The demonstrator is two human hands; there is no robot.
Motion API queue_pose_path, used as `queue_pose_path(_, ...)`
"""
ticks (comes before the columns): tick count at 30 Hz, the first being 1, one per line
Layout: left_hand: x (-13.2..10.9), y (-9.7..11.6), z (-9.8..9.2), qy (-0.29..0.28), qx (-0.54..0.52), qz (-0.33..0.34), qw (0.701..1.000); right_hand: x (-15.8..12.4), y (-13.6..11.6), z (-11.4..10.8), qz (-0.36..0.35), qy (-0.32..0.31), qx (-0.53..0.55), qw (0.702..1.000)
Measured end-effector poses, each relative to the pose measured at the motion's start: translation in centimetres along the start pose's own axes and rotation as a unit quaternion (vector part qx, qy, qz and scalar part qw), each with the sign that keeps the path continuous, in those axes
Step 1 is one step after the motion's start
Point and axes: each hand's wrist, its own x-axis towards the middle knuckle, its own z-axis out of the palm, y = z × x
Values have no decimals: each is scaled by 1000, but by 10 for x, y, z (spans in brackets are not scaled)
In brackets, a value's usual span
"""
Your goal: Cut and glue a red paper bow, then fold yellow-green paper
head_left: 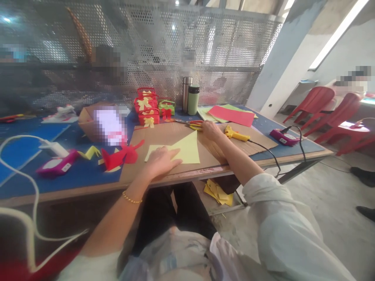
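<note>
My left hand (163,159) lies flat with fingers stretched on a pale yellow sheet of paper (190,150), pressing it to a cardboard mat. The sheet's upper right corner rises to a point. Farther back, my right hand (212,131) has its fingers curled at the red and yellow handles of scissors (194,123), whose metal blades point left. The fingertips are partly hidden. Just right of that hand a yellow glue gun (236,134) rests on the cardboard (164,134), its black cord running off to the right.
Red paper boxes with yellow bows (148,113) and a small green box (166,106) stand behind. Two flasks (192,100) are at the back. Coloured sheets (231,116) lie back right. A phone (109,124), red paper scraps (123,157) and a purple power socket (57,164) occupy the left.
</note>
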Motion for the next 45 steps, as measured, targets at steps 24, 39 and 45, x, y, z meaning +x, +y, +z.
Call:
queue_pose_path(24,5,-5,7,15,12,20,1000,-137,10,-3,23,-34,-33,999)
queue_pose_path(39,23,9,29,99,-18,48,994,-142,18,30,40,120,-37,991)
queue_pose_path(45,26,4,35,113,12,104,988,-148,15,42,29,193,50,980)
